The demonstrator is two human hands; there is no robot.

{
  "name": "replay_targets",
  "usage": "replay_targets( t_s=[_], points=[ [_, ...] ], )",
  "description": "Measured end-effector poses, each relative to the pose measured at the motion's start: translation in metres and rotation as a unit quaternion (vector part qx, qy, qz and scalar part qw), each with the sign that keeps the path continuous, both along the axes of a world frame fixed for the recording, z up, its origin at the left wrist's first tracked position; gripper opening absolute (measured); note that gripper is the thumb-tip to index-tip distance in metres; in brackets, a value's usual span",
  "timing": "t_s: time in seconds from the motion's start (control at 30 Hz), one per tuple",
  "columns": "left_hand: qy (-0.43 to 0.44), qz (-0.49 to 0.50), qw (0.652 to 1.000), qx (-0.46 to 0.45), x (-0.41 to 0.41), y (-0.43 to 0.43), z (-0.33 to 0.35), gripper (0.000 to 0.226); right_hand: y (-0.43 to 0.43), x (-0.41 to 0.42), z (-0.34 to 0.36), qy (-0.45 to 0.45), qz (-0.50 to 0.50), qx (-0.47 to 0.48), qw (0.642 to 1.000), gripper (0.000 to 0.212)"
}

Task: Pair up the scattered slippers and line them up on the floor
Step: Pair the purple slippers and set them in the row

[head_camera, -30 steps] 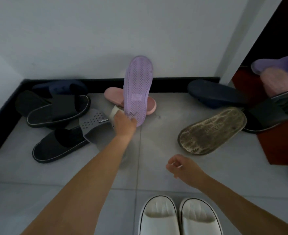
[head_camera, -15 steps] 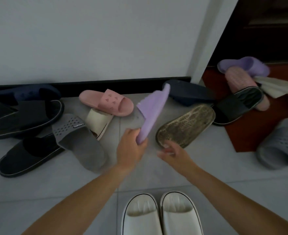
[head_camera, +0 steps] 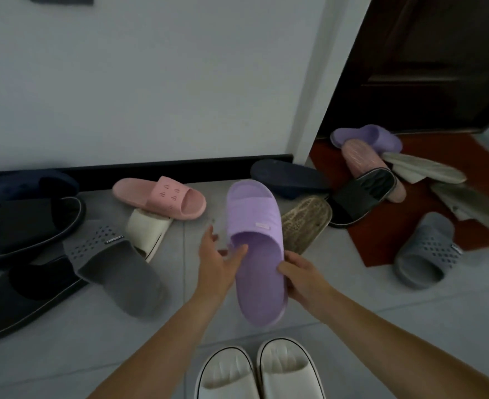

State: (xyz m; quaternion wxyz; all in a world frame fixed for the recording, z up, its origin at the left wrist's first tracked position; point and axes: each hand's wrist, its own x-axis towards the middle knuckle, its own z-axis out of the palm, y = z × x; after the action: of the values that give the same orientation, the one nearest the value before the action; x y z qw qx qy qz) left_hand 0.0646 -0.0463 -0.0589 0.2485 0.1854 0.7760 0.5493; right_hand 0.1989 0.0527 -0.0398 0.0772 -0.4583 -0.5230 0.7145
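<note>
The purple slipper (head_camera: 256, 249) has turned from edge-on in the left hand (head_camera: 217, 263) to strap-up over the middle of the floor (head_camera: 352, 312). The right hand (head_camera: 301, 279) now clamps its right rim, while the left hand's fingers are spread and nearly straight, thumb touching the left rim. This looks like the pairing step. Next it needs the second purple slipper (head_camera: 367, 138), on the red mat (head_camera: 381, 249) at the floor's far right. The held one is lilac with a small strap label.

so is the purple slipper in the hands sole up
No, the purple slipper shows its strap and footbed facing up, with the right hand gripping its edge.
</note>
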Motion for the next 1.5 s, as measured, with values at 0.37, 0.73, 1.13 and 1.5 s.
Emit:
replay_targets(
  t_s=[0.37, 0.73, 1.13, 1.5],
  points=[
    [-0.109, -0.123, 0.985, 0.05, 0.082, 0.079, -0.034, 0.009, 0.066, 0.09, 0.005, -0.081, -0.019, 0.24, 0.967, 0.05],
    [-0.031, -0.149, 0.988, -0.035, 0.106, 0.195, 0.0, 0.013, 0.201, 0.16, -0.003, -0.123, -0.075, 0.17, 0.975, 0.038],
    [0.012, -0.068, 0.996, -0.049, 0.144, 0.353, 0.029, 0.017, 0.45, 0.127, 0.012, -0.13, -0.063, 0.251, 0.957, 0.025],
    [0.07, -0.006, 0.989, -0.134, 0.138, 0.442, -0.014, 0.039, 0.578, 0.058, -0.031, -0.098, -0.033, 0.26, 0.96, 0.04]
  ],
)
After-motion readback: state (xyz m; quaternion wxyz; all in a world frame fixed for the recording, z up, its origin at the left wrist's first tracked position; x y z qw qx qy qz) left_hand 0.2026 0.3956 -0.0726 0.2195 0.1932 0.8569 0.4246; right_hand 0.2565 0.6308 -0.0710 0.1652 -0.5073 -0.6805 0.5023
